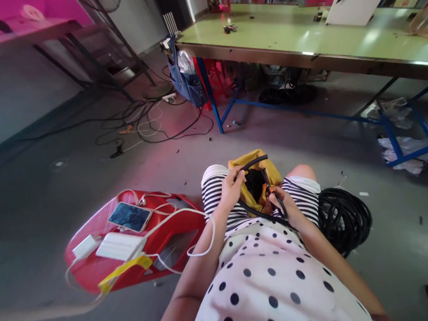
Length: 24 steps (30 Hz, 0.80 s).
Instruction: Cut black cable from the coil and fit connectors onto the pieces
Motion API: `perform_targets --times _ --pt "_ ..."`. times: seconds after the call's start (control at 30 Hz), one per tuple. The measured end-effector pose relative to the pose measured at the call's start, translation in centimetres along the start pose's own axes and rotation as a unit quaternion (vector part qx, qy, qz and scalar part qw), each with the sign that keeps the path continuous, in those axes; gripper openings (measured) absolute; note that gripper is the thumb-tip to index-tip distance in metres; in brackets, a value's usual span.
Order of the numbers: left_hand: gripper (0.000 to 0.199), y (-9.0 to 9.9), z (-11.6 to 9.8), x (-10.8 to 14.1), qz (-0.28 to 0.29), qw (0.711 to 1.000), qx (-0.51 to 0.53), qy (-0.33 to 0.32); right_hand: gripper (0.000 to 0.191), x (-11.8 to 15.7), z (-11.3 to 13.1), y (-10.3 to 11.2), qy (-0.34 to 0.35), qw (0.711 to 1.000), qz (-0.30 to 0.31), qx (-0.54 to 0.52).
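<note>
- I have the left hand pinched closed on a black tube, apparently steadying its free end over the yellow bag.
- My right hand curls around an orange-and-black tool; I can't tell its jaws' gap.
- Striped thighs flank the bag, seemingly propping it upright.
- The tube looks dark, smooth, gently curved; a black coil lies beside the right thigh.

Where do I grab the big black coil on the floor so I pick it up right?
I'd grip the coil by its outer edge, coming from the person's right. The striped right leg crowds its other side, while the outer edge faces away from the leg. It's many loops bunched together, so wrapping your fingers round several at once would probably hold best.
</note>
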<state>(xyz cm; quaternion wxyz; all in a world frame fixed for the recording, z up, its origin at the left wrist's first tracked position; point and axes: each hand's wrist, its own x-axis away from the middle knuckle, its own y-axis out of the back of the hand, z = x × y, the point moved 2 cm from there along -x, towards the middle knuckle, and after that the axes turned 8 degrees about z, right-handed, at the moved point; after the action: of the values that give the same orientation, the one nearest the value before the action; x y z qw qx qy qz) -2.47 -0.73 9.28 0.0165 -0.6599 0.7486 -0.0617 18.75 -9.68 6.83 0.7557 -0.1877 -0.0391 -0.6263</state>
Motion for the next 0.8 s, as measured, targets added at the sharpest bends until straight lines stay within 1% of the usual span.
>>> perform_targets --times 0.13,0.3,0.43,0.6,0.7,0.8 --pt "0.033 0.4 -0.5 -0.5 0.013 0.998 0.029 0.054 0.080 0.1 0.0 -0.3 -0.003 1.000 0.005 -0.006" --pt "0.033 0.6 -1.1 -0.3 0.032 0.997 0.048 0.056 0.075 -0.3 0.1 -0.4 0.011 1.000 -0.010 0.013" --pt "0.035 0.5 -1.1 -0.3 0.019 1.000 0.008 0.023 0.079 -1.5 0.2 -0.1 0.020 0.998 -0.023 0.046" --pt "0.026 0.5 -1.4 -0.5 0.001 0.997 -0.069 -0.041 0.081 -1.9 0.8 -0.2 0.034 0.996 -0.025 0.082" --pt "0.020 0.5 -1.7 -0.3 0.017 0.989 -0.133 -0.063 0.085 -1.6 1.2 -0.4 0.027 0.994 -0.026 0.103" --pt "0.021 0.4 -1.7 -0.1 0.037 0.975 -0.206 -0.080 0.087 -1.3 1.4 -0.6 0.011 0.993 -0.021 0.114"
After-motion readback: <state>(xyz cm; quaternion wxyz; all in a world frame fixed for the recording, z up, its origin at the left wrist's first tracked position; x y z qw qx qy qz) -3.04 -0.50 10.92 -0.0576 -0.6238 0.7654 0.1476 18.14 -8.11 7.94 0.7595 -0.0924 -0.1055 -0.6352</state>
